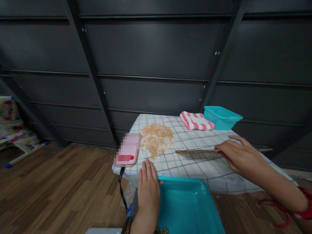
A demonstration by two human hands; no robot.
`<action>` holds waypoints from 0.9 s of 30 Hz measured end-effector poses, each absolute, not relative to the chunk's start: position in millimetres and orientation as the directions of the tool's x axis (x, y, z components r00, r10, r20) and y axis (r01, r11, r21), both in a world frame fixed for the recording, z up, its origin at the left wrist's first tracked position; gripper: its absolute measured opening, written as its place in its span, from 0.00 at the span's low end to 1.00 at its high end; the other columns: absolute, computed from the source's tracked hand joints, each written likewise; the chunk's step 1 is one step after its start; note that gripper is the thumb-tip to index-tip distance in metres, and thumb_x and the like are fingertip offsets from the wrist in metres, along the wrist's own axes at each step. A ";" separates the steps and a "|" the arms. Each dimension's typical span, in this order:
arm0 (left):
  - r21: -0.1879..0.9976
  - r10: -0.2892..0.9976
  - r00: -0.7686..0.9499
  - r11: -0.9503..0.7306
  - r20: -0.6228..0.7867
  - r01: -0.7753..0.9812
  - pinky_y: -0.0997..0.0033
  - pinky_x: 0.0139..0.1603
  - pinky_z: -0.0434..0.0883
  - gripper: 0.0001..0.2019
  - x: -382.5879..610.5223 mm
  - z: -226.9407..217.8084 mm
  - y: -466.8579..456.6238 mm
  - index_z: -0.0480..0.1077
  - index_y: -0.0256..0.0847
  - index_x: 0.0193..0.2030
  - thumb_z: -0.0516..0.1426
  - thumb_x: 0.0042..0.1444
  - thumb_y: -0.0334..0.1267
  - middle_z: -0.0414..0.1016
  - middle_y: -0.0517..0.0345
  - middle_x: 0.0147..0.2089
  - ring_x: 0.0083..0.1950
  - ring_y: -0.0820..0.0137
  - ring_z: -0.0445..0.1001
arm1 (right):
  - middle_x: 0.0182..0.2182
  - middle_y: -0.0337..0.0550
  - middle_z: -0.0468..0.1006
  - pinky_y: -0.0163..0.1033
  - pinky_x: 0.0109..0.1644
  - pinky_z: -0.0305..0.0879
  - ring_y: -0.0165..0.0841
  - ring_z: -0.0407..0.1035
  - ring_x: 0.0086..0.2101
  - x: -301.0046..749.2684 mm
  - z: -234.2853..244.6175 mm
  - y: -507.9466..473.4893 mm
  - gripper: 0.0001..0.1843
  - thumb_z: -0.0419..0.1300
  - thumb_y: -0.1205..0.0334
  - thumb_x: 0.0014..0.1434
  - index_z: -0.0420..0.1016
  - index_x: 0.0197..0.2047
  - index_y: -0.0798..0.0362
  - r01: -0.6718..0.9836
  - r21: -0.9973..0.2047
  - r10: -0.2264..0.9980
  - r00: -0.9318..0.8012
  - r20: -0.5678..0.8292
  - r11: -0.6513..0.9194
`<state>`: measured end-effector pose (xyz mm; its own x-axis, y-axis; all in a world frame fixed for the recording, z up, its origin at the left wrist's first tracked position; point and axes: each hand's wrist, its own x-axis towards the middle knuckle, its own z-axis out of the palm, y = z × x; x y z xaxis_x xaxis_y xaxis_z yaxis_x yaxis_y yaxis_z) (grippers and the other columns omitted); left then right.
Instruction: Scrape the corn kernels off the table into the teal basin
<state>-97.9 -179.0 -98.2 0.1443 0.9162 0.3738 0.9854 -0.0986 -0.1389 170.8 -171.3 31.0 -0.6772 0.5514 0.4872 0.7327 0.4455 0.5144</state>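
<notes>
My left hand [148, 191] lies over the left rim of a teal tray [185, 204], its fingers stretched out towards the table edge and its thumb on the tray side. A few small golden balls [162, 230] show at the tray's bottom edge, partly hidden. My right hand [235, 152] grips a thin strip of cardboard [195, 151], held edge-on above the tablecloth. Left of the cardboard, apart from it, a pile of small golden balls mixed with whitish bits [157, 139] is spread on the cloth; whether they are beans or beads, I cannot tell.
A checked white cloth [175, 165] covers the table. At its left edge rests a pink phone-like object [129, 146], partly blurred, with a black strap. Towards the back right are a folded pink-striped towel [197, 121] and a teal basket [221, 118]. Behind stands a dark panelled wall [156, 55].
</notes>
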 end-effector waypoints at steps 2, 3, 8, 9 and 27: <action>-0.140 0.916 0.148 -0.103 0.373 0.985 0.58 0.58 0.67 0.25 -98.1 -97.6 -178.9 0.63 0.26 0.58 0.55 0.53 0.36 0.61 0.37 0.62 0.62 0.55 0.62 | 0.26 0.42 0.76 0.46 0.46 0.59 0.34 0.69 0.29 169.5 32.1 -172.6 0.14 0.44 0.77 0.52 0.67 0.32 0.54 0.729 0.512 0.543 -0.683 0.489 0.455; -0.140 0.915 0.151 -0.105 0.374 0.985 0.58 0.58 0.67 0.26 -98.3 -97.2 -178.9 0.62 0.26 0.58 0.55 0.53 0.36 0.61 0.37 0.62 0.62 0.55 0.62 | 0.26 0.43 0.76 0.46 0.46 0.59 0.35 0.69 0.29 168.7 32.7 -172.7 0.14 0.44 0.77 0.53 0.67 0.32 0.54 0.725 0.514 0.536 -0.687 0.490 0.458; -0.137 0.914 0.151 -0.106 0.378 0.985 0.58 0.57 0.67 0.25 -98.4 -96.6 -179.5 0.63 0.27 0.57 0.55 0.53 0.37 0.62 0.37 0.62 0.62 0.55 0.63 | 0.26 0.42 0.76 0.45 0.46 0.59 0.34 0.69 0.29 164.7 32.0 -167.9 0.15 0.44 0.78 0.51 0.67 0.33 0.53 0.728 0.499 0.528 -0.685 0.503 0.470; -0.135 0.914 0.150 -0.106 0.377 0.985 0.58 0.57 0.67 0.25 -98.4 -96.7 -179.6 0.63 0.27 0.57 0.55 0.53 0.37 0.62 0.37 0.62 0.62 0.55 0.63 | 0.26 0.41 0.76 0.45 0.47 0.59 0.34 0.69 0.29 164.0 31.2 -166.6 0.16 0.44 0.78 0.51 0.67 0.33 0.53 0.732 0.492 0.532 -0.681 0.503 0.472; -0.127 0.919 0.153 -0.114 0.363 0.985 0.56 0.58 0.65 0.24 -99.6 -101.5 -178.0 0.62 0.30 0.59 0.50 0.56 0.36 0.61 0.39 0.63 0.63 0.57 0.61 | 0.26 0.42 0.76 0.47 0.49 0.59 0.34 0.70 0.30 163.1 35.1 -178.1 0.15 0.45 0.79 0.53 0.68 0.34 0.53 0.716 0.505 0.549 -0.696 0.462 0.482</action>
